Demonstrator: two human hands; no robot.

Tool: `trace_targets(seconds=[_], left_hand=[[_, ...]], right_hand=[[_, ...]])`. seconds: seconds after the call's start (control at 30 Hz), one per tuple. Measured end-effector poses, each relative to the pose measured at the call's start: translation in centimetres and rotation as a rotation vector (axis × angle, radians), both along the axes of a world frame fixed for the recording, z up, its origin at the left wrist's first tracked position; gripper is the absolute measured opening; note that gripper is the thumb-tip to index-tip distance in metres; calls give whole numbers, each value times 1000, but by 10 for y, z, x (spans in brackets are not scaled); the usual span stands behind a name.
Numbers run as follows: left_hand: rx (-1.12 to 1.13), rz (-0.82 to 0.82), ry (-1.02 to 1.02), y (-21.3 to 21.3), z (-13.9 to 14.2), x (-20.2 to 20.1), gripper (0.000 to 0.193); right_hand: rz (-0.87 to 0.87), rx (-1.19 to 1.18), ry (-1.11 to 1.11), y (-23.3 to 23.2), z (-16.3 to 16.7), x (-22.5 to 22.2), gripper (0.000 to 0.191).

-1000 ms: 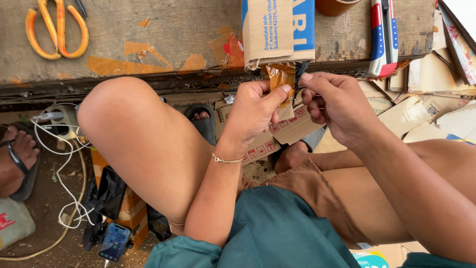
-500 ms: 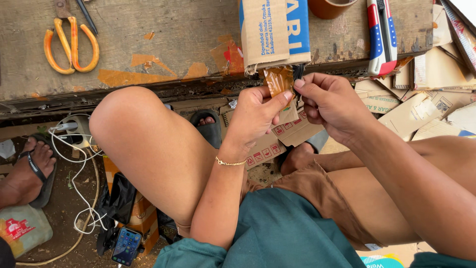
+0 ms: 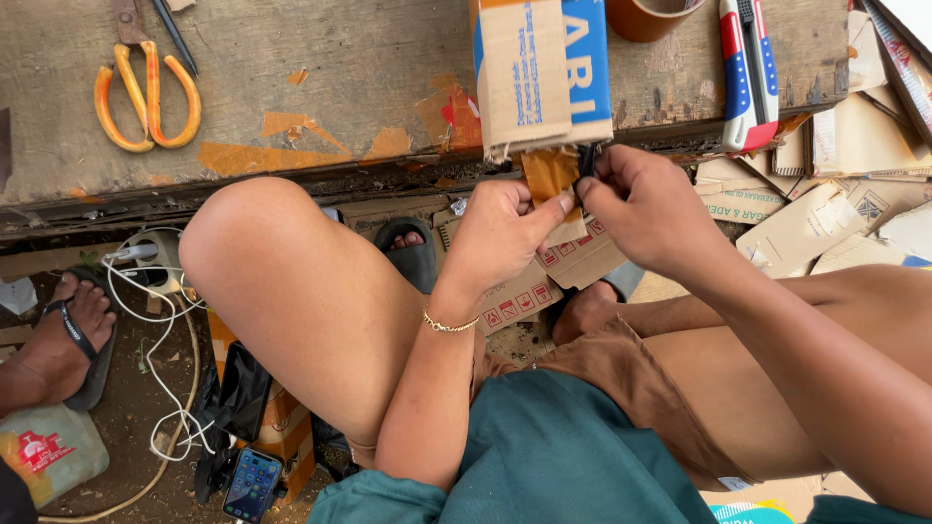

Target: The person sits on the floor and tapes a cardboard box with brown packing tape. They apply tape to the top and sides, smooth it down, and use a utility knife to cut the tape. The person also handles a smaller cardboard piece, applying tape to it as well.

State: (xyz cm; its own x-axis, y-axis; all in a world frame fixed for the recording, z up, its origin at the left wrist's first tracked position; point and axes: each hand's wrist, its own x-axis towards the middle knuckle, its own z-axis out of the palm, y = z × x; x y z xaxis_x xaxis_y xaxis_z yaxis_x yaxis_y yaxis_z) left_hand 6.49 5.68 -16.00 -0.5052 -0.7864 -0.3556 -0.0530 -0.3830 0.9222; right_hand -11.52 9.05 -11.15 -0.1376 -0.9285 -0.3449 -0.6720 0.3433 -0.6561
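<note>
A folded cardboard piece with a blue printed side lies on the worn wooden bench and hangs over its near edge. A strip of brown tape hangs from its lower end. My left hand pinches that tape strip between thumb and fingers. My right hand is closed next to it, gripping a small dark object at the tape's right edge; what it is cannot be made out. My bare knees sit below the bench.
Orange-handled scissors lie at the bench's left. A red, white and blue utility knife and a brown tape roll sit at the right. Cardboard scraps pile at the right. Another person's sandalled foot, cables and a phone are at the left.
Both hands stayed together at the tape strip under the cardboard piece. The view drifted, so the scissors and bench appear further right and lower.
</note>
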Motion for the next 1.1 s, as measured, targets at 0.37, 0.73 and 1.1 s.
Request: trace_targets(seconds=[0.37,0.73,1.1], left_hand=[[-104,-111,-164,-4,3,1,44],[-28,-143,-65,-6,-3,8,35],[387,-61,259,13,12,13,24]], right_hand=[[434,55,412,-17,36,-13,24],[590,156,617,-27,52,-18,23],[62,111,74,18,24,-18,23]])
